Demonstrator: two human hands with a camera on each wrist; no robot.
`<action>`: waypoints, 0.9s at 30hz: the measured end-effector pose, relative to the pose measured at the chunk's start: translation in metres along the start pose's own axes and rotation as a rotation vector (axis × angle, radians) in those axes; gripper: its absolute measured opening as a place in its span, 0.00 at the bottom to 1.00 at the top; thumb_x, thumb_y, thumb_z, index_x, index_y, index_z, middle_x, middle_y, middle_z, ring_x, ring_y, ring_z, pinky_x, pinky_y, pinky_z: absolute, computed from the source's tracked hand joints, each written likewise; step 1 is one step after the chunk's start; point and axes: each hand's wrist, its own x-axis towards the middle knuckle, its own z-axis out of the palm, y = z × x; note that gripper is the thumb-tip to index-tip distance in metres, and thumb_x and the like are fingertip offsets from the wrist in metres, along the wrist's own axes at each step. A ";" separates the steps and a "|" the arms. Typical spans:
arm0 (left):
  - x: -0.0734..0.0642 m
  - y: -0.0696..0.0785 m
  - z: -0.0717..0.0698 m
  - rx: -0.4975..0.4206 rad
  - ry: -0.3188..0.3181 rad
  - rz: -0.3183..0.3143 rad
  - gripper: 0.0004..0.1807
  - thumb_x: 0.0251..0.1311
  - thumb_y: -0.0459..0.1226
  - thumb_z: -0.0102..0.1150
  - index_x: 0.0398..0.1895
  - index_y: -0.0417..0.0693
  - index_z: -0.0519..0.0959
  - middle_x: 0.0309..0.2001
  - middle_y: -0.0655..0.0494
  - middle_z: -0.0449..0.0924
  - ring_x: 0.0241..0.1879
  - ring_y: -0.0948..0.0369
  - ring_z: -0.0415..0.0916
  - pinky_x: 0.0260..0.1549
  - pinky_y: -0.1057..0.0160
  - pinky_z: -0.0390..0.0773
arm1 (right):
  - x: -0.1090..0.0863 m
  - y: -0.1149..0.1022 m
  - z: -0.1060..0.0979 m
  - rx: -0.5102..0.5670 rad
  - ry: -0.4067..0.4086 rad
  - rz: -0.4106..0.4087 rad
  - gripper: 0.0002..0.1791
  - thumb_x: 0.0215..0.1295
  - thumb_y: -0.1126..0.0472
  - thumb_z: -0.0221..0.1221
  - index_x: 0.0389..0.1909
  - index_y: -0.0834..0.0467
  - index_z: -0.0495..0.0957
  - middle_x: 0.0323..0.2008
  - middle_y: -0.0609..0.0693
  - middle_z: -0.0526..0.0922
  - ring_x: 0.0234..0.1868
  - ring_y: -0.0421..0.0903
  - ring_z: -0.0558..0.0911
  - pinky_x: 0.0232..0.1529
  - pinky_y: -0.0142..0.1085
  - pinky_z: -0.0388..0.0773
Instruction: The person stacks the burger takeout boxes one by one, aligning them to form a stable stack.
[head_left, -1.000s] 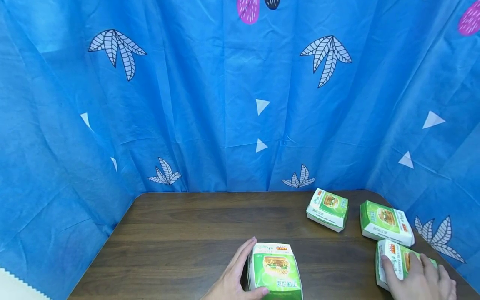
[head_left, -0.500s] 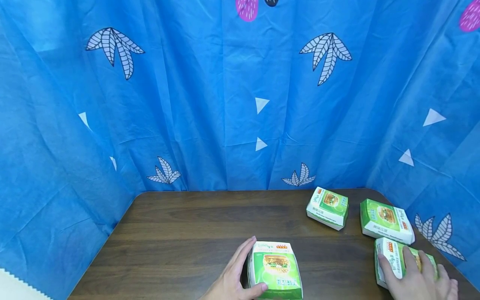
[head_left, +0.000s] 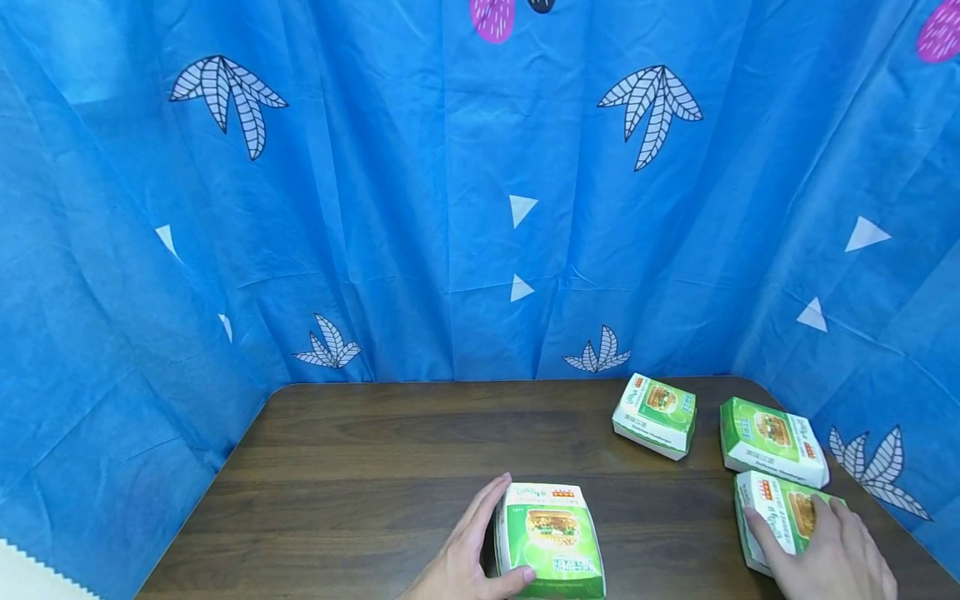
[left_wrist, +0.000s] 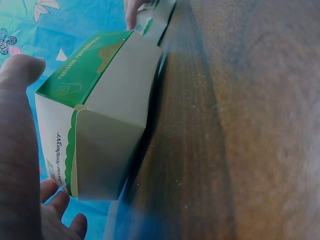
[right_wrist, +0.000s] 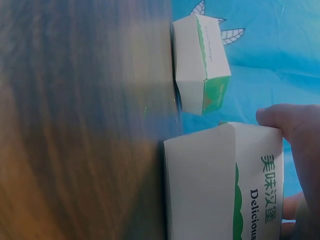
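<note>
In the head view, a green and white hamburger box [head_left: 553, 537] sits at the front middle of the brown table. My left hand [head_left: 471, 554] holds it from the left, the thumb on its near edge and the fingers reaching its far left corner. At the right, a second hamburger box [head_left: 776, 512] lies under my right hand [head_left: 832, 554], gripped with the thumb at its left and the fingers over its right part. The right wrist view shows that box's printed side [right_wrist: 257, 185] close up, with the thumb at its edge; most fingers are hidden there.
Another hamburger box [head_left: 656, 415] stands turned at an angle near the back edge. One more hamburger box [head_left: 774, 442] is just behind the right-hand one, by the table's right edge. A blue patterned curtain [head_left: 480, 208] hangs around the table [head_left: 375, 467].
My right hand has moved its hamburger box left and slightly away from me, near the box behind. My left hand and its box have stayed in place.
</note>
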 end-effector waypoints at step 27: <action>-0.001 0.001 0.000 0.001 -0.006 -0.034 0.50 0.52 0.63 0.62 0.74 0.78 0.43 0.74 0.74 0.45 0.67 0.63 0.56 0.63 0.47 0.65 | -0.005 -0.008 0.001 0.079 -0.072 -0.004 0.70 0.48 0.20 0.53 0.70 0.75 0.43 0.60 0.78 0.50 0.59 0.74 0.52 0.61 0.62 0.53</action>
